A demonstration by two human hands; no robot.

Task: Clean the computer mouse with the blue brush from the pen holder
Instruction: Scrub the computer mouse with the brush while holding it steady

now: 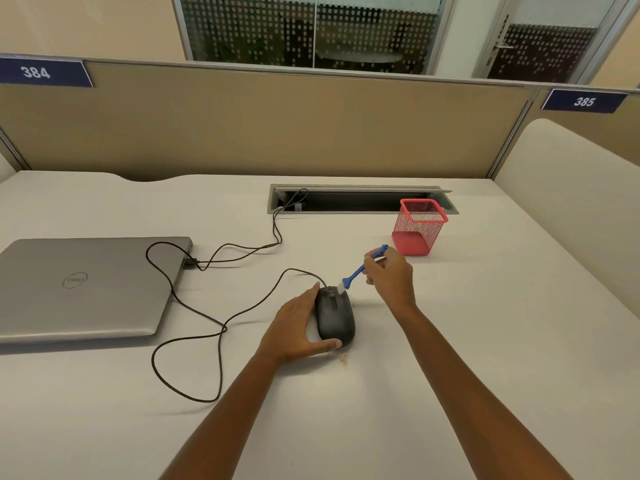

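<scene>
A black wired computer mouse (335,317) lies on the white desk near the middle. My left hand (297,327) grips it from the left side, thumb at its near end and fingers along its left edge. My right hand (391,277) holds a small blue brush (358,270) by the handle. The brush slants down to the left and its white bristles touch the mouse's front, beside the scroll wheel. The red mesh pen holder (419,227) stands upright behind my right hand, with nothing visible inside it.
A closed grey laptop (83,289) lies at the left, with black cables (194,327) looping over the desk between it and the mouse. A recessed cable tray (360,199) runs along the back. A few crumbs (343,359) lie just in front of the mouse. A beige partition stands behind the desk.
</scene>
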